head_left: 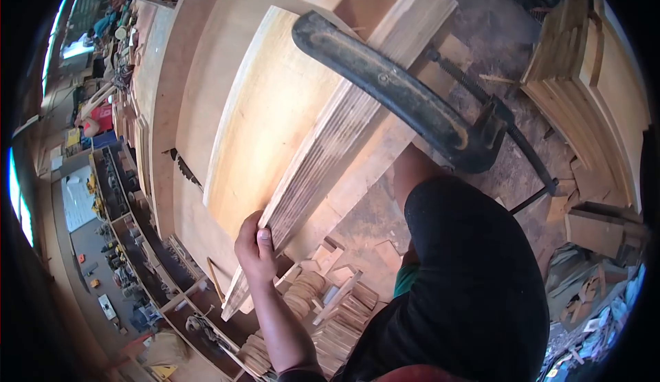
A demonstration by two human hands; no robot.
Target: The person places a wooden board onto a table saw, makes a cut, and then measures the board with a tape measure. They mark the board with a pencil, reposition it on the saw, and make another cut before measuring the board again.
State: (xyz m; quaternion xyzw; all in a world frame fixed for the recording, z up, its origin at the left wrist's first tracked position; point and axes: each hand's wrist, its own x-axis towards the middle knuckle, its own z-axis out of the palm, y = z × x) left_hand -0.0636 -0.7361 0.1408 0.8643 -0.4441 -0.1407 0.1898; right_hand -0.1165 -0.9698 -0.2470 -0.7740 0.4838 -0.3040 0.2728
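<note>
My left hand [258,248] is closed round the lower part of a long laminated wood strip [323,145], thumb on its near face. The strip runs diagonally up to the right, beside a pale, wide curved board [268,107]. A large black clamp [385,79] crosses the strip's upper part, its threaded screw on the right. Under the strip lies a flat wooden piece [357,176]. My right hand is not in view.
Stacked curved boards [584,93] stand at the right. Cut wood pieces [344,327] lie below. A toothed blade [184,169] shows at a slot in the wooden surface. Shelves with tools [130,244] line the left. My black-clothed leg [474,279] is lower right.
</note>
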